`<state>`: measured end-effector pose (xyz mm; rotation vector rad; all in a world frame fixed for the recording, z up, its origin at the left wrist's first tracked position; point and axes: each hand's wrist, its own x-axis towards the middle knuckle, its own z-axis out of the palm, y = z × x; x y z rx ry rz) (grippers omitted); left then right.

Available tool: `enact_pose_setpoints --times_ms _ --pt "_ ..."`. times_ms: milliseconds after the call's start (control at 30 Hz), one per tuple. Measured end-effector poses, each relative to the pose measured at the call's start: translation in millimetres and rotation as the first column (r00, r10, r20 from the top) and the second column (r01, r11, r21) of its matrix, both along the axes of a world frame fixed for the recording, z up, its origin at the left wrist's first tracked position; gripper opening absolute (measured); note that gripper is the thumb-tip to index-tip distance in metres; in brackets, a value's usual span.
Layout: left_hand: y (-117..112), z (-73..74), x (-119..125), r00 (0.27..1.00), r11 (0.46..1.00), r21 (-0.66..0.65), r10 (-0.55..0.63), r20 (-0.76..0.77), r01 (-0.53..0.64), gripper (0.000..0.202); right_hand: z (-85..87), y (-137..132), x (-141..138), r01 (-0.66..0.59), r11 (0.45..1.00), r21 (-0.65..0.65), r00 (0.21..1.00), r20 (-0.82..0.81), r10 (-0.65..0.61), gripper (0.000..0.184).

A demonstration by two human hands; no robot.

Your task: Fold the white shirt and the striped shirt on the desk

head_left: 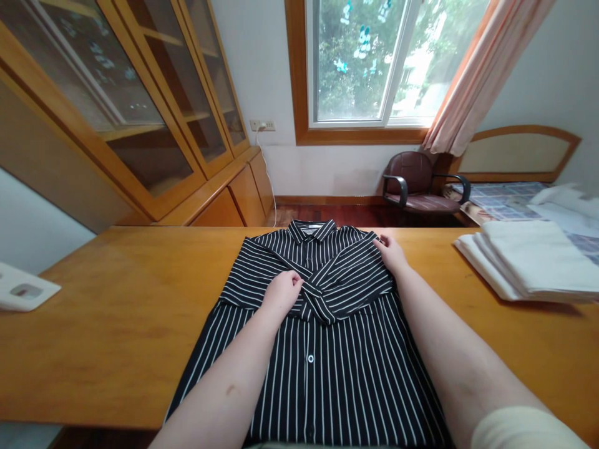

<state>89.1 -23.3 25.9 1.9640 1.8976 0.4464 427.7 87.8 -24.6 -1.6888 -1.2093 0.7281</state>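
Upper left of the frame: wooden cabinet [154, 87] with glass doors. Top center: window [346, 93] with teal stickers [364, 42], pink curtain [491, 62] at its right side. Left of the window's lower corner: wall socket [267, 126] with white cord [266, 161]. Right part: maroon armchair [412, 178], bed [510, 151] with checked cover [500, 196], stack of folded white cloth [538, 259] on the wooden table [116, 330]. Left edge: white object [32, 300], partly cut off.

- The collared fabric shirt [346, 368] was black with thin white stripes.
- The flat wooden table [116, 312] was honey-brown.
- The folded cloth stack [543, 259] was white.
- The long fabric curtain [489, 72] was pale pink.
- The padded armchair [412, 171] was maroon and black.
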Motion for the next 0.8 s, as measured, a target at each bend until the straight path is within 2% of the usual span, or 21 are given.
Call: enact_pose_setpoints --times_ms 167,300,400,467,533,600,700,800 --pt "7 -1.3 -10 0.999 0.998 0.050 0.049 0.004 -0.049 0.021 2.4 -1 -2 0.008 0.999 -0.038 0.997 0.078 -0.005 0.062" --pt "16 11.0 -22 0.995 0.995 -0.018 0.100 0.001 -0.100 0.030 1.6 -1 0 -0.040 0.999 -0.023 0.999 0.034 0.040 0.060" --pt "34 21.7 -36 0.989 0.985 -0.097 0.136 -0.060 -0.142 0.040 -2.2 1 3 -0.056 0.998 0.004 0.998 -0.038 0.056 0.064" --pt "52 24.7 -51 0.979 0.978 -0.091 0.176 -0.101 -0.185 0.040 -5.0 3 5 -0.035 0.999 0.024 0.997 -0.070 0.037 0.069" --pt "71 23.6 -71 0.955 0.962 -0.028 0.265 -0.136 -0.271 0.038 -7.3 5 5 -0.014 0.999 0.047 0.996 -0.090 0.018 0.076" --pt "88 19.7 -92 0.915 0.922 0.044 0.388 -0.106 -0.385 0.043 -8.7 7 5 -0.007 0.998 0.060 0.994 -0.108 0.013 0.081" --pt "106 11.8 -117 0.857 0.858 0.023 0.514 -0.042 -0.514 0.054 -9.9 9 5 -0.038 0.998 0.057 0.988 -0.150 0.046 0.085" --pt "112 3.0 -127 0.828 0.828 -0.012 0.560 -0.022 -0.560 0.060 -11.1 11 4 -0.060 0.998 0.026 0.988 -0.139 0.063 0.086"
